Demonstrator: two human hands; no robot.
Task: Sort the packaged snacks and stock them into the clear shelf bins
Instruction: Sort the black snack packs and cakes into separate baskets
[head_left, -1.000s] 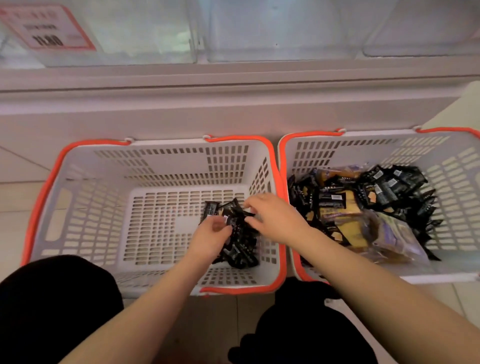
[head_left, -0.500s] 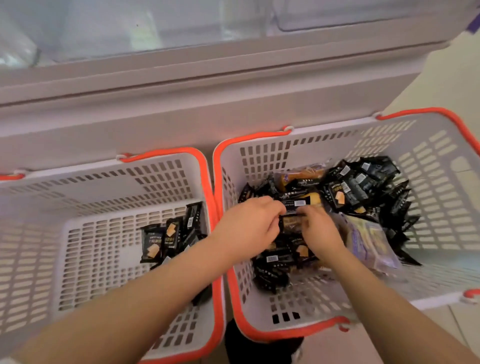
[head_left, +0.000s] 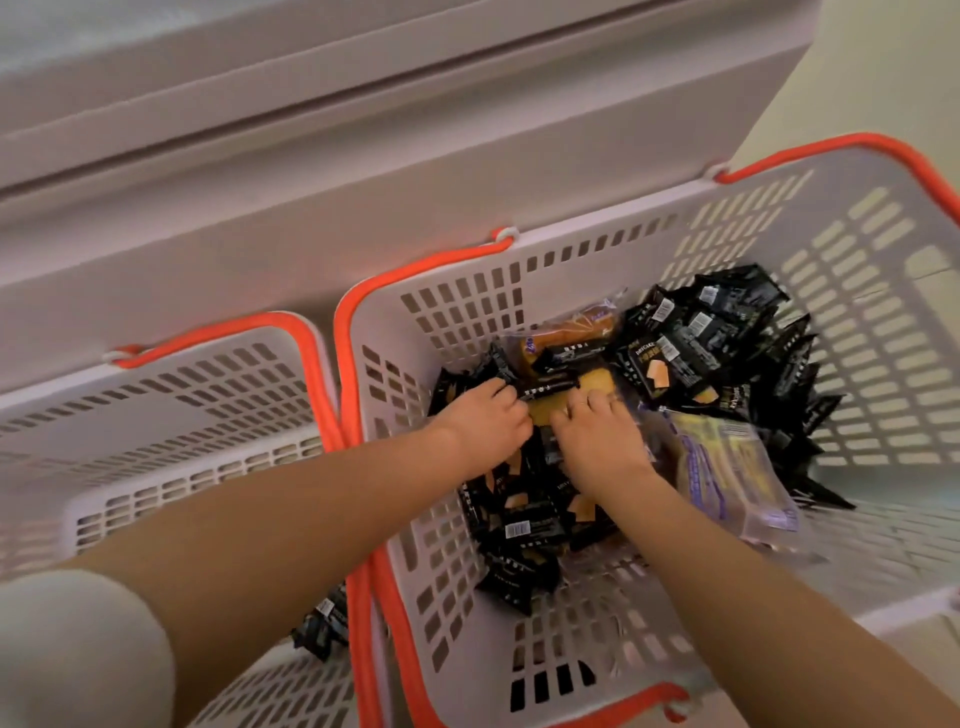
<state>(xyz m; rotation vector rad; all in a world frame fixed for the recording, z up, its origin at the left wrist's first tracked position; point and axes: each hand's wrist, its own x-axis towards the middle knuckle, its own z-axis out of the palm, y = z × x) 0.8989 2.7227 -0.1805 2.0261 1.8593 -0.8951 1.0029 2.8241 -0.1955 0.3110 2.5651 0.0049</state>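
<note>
Two white slotted baskets with orange handles stand side by side on the floor. The right basket (head_left: 857, 312) holds a pile of black snack packets (head_left: 691, 343), a clear pack of orange cake (head_left: 571, 327) and a clear purple-printed pack (head_left: 727, 478). Both my hands are down in that pile. My left hand (head_left: 483, 423) grips a narrow black packet (head_left: 545, 388) at its left end. My right hand (head_left: 597, 439) has its fingers curled down onto packets just right of it; its fingertips are hidden. The left basket (head_left: 182, 389) shows a few black packets (head_left: 322, 623) under my left forearm.
The white base of the shelf unit (head_left: 311, 156) rises directly behind both baskets. Pale floor (head_left: 883, 78) shows at the upper right. A white sleeve (head_left: 67, 649) covers my left upper arm at the lower left corner.
Both hands left the left basket and moved into the right one, then pushed further into the pile. The view has swung right and closer to the right basket.
</note>
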